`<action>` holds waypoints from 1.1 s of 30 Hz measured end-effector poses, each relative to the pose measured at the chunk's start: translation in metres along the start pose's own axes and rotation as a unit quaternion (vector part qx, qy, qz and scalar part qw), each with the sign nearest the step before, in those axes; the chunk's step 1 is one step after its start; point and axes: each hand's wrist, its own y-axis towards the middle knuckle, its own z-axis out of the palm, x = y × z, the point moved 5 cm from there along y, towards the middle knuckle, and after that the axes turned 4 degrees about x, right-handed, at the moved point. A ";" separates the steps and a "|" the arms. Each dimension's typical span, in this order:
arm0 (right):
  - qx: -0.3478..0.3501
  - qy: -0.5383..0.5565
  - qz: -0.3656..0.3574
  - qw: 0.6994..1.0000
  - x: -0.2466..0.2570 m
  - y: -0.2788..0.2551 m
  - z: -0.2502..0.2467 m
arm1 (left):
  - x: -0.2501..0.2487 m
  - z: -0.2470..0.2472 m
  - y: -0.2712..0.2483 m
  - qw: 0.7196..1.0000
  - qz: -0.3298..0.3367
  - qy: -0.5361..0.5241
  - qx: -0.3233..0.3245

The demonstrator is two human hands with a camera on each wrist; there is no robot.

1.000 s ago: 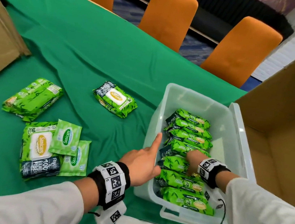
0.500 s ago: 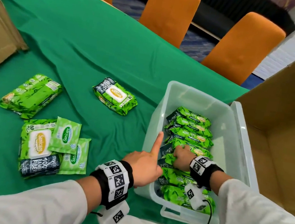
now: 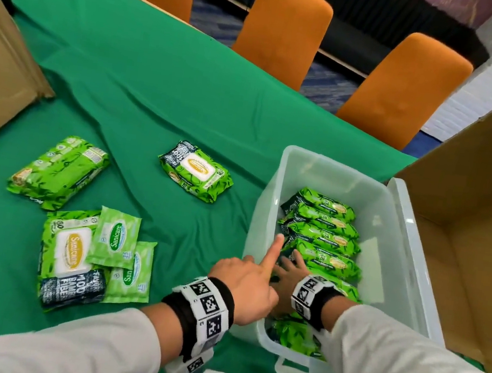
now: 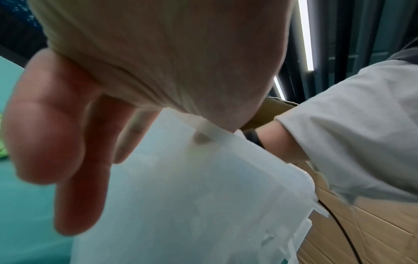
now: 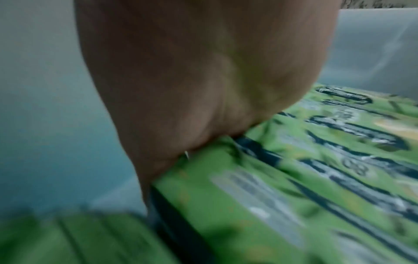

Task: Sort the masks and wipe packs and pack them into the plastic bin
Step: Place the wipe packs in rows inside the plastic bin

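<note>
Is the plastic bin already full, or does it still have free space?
Not full. The plastic bin holds one row of wipe packs, and bare floor shows beside them.

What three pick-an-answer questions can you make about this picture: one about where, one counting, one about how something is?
1. Where is the right hand?
A. On a chair
B. Inside the plastic bin
C. On the cardboard box

2. How many orange chairs show?
A. One
B. Five
C. Three

3. How is the plastic bin?
A. Open, with wipe packs inside
B. Shut with a lid
C. Upside down

Answers: 1 B, the hand reaches down among the packs in the bin. 2 C, three chair backs stand behind the table. 3 A, its top is open and a row of packs shows.
</note>
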 end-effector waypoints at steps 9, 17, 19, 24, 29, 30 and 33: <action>0.039 -0.058 0.000 0.998 -0.017 -0.002 0.030 | 0.002 -0.002 0.000 0.999 -0.015 0.036 0.029; 0.015 -0.063 0.049 0.997 -0.017 -0.006 0.021 | -0.003 -0.003 0.000 0.998 -0.016 0.056 0.033; 0.041 -0.062 0.053 0.996 -0.016 -0.006 0.025 | -0.001 -0.002 0.000 0.998 -0.020 0.049 0.034; 0.027 0.013 0.110 0.993 -0.016 0.009 0.030 | -0.002 0.000 -0.001 0.998 -0.019 0.037 0.052; 0.000 -0.015 0.079 0.997 -0.010 0.007 0.011 | -0.006 0.000 0.000 0.998 -0.005 0.046 0.052; -0.035 -0.008 0.072 0.997 -0.013 0.005 0.001 | -0.006 -0.001 0.000 0.998 -0.004 0.051 0.048; -0.067 0.025 0.128 0.989 -0.049 0.008 -0.016 | -0.006 0.000 0.000 0.997 -0.005 0.060 0.043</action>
